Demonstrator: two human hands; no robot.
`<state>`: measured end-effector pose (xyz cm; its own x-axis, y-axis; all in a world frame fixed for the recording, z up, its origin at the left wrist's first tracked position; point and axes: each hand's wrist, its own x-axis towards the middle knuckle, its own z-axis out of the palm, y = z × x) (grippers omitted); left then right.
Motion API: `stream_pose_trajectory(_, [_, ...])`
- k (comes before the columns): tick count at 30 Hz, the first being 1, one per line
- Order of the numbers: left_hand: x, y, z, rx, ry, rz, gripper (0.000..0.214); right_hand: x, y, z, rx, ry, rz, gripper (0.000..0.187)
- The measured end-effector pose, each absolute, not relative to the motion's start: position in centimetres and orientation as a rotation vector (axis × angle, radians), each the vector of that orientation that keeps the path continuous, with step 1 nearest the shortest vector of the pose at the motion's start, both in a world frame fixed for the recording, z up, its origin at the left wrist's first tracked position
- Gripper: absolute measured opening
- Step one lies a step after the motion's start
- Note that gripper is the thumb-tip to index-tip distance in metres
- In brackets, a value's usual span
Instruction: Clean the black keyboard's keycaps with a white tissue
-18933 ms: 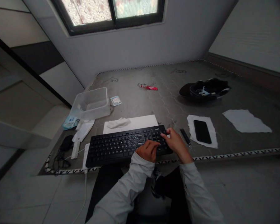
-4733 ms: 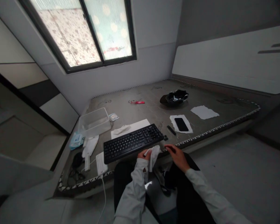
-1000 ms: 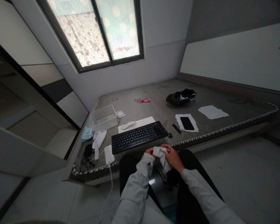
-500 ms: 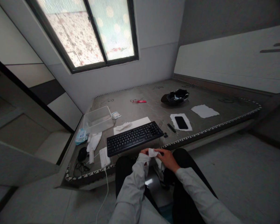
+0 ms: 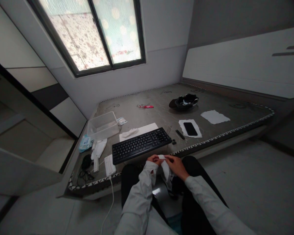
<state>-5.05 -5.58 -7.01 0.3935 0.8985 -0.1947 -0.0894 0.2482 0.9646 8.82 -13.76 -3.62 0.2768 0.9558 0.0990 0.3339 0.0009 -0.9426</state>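
Above my lap, a thin white sheet like a wipe or tissue [image 5: 165, 170] is stretched between my two hands and hangs down. My left hand [image 5: 154, 159] pinches its upper left edge. Gripping the other side is my right hand [image 5: 177, 167], with bent fingers. Just beyond them, on the mattress-like platform, lies a black keyboard [image 5: 140, 145]. Small black keycap-like pieces [image 5: 173, 142] are beside its right end, with a dark stick-shaped item [image 5: 180, 134] further right.
To the right, a phone [image 5: 190, 128] rests on white paper, with another white sheet [image 5: 215, 117] and a cap [image 5: 185, 101] behind. At left are a clear plastic box [image 5: 103, 125], a blue-white packet [image 5: 85, 143], a mouse [image 5: 86, 161] and a white power strip [image 5: 110, 165] with its cord.
The white sheet has shifted between my fingers: its bunched top is lower and flatter, and more of it hangs below. My hands have moved slightly; everything on the platform stays put.
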Motion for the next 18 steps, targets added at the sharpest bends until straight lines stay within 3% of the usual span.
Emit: stream_pose_trajectory(18, [-5.43,-5.40,-7.10,1.023,0.903,0.731,0.053,8.89,-13.82,-3.62,-1.553,-1.324,0.730,0.039])
